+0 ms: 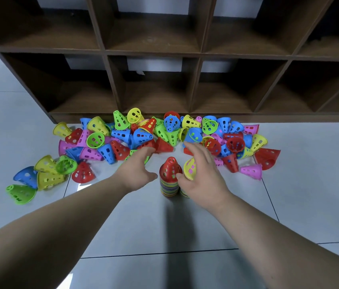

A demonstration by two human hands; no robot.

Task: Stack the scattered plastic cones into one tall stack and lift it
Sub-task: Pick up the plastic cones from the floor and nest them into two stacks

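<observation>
Cone stack (170, 177), red-topped: floor (160, 228) centre; loose cones (122, 134) heaped at 12 o'clock. Probably light, stiff, slick plastic; grasp low, at base. Left hand (137, 167) wide, empty; right hand (203, 176) wide, over yellow cone (190, 168).

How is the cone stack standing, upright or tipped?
Upright: the stack stands on the floor, its red top cone pointing up.

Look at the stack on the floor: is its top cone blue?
No, the top cone on the stack is red, with holes in it.
</observation>
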